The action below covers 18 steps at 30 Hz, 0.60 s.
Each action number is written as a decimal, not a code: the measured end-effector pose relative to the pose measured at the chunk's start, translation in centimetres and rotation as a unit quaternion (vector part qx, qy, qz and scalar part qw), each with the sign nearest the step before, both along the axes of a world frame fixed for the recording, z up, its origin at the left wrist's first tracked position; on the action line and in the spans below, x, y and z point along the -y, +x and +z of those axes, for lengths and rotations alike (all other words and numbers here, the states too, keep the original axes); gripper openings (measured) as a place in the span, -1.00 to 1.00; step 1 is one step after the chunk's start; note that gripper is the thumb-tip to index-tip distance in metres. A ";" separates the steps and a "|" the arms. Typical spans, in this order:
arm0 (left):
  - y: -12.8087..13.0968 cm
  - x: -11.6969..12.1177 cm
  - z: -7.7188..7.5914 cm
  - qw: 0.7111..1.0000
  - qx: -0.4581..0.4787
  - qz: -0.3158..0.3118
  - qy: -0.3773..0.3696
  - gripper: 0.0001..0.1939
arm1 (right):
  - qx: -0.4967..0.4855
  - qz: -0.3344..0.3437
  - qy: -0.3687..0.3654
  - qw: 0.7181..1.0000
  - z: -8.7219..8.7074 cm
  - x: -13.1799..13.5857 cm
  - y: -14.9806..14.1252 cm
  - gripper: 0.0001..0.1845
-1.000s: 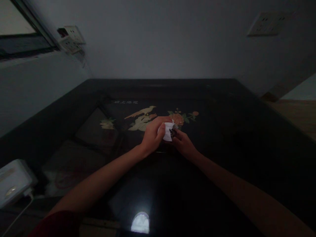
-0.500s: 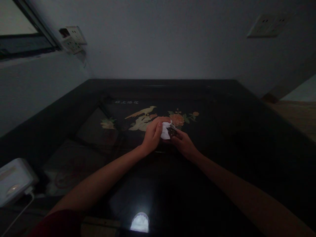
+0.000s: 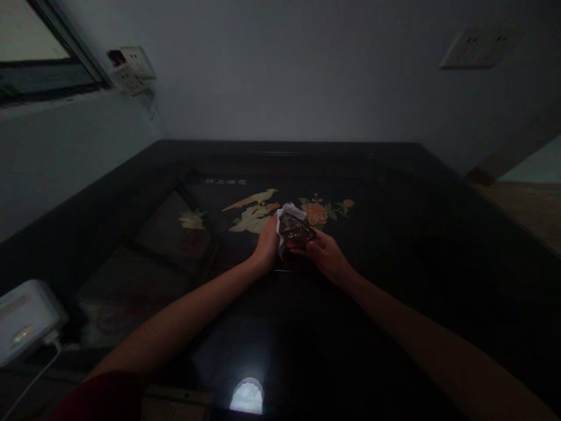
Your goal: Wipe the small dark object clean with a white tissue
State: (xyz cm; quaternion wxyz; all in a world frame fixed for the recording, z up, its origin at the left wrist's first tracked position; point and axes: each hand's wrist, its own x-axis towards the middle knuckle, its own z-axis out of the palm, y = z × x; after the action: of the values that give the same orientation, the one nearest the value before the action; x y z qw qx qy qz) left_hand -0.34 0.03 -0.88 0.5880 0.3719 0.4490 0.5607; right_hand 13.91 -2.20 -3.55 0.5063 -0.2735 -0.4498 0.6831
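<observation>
A small, shiny dark brown object (image 3: 295, 230), its kind not clear in the dim light, is held up between my hands above the black table. My right hand (image 3: 328, 252) pinches its lower right side, fingers closed. White tissue or cloth (image 3: 291, 209) wraps the object's upper and left edges, crumpled. Against that white piece lies my left hand (image 3: 265, 245), with most of its fingers hidden behind the object. Just beyond the hands, a bird-and-flower picture (image 3: 314, 213) decorates the tabletop.
The glossy black table (image 3: 342, 345) meets the wall at the back. A white box-shaped device (image 3: 28, 318) with a white cable stands at the left. Sockets (image 3: 480, 48) are on the wall at the right, and more sockets (image 3: 137, 63) are at the left near the window.
My left hand has shifted from over the front of the object to its left and behind it. More of the brown surface shows, and the white piece now frames its edges.
</observation>
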 end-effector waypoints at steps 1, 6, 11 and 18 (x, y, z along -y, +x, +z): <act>0.1 0.0 0.0 0.999 0.032 -0.017 -0.008 -0.70 | 0.002 -0.001 0.004 1.000 0.0 0.0 0.0 -0.44; 0.0 0.0 0.1 0.999 0.014 -0.003 0.033 -0.72 | 0.023 0.010 0.016 1.000 -0.2 -0.1 0.0 -0.44; -0.7 0.4 1.4 0.972 -0.154 -0.034 0.176 -0.64 | 0.036 0.008 0.013 0.999 -0.3 -0.1 0.1 -0.41; -1.3 1.0 2.9 0.802 -0.406 -0.067 0.432 -0.65 | 0.133 -0.036 0.059 0.989 -0.1 -0.1 0.2 -0.56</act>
State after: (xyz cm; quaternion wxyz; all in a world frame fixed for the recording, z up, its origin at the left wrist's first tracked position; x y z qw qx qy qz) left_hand -1.62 -0.96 2.06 0.1659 0.8102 0.3318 0.4538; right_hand 14.12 -2.06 -3.62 0.4814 -0.3470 -0.5426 0.5945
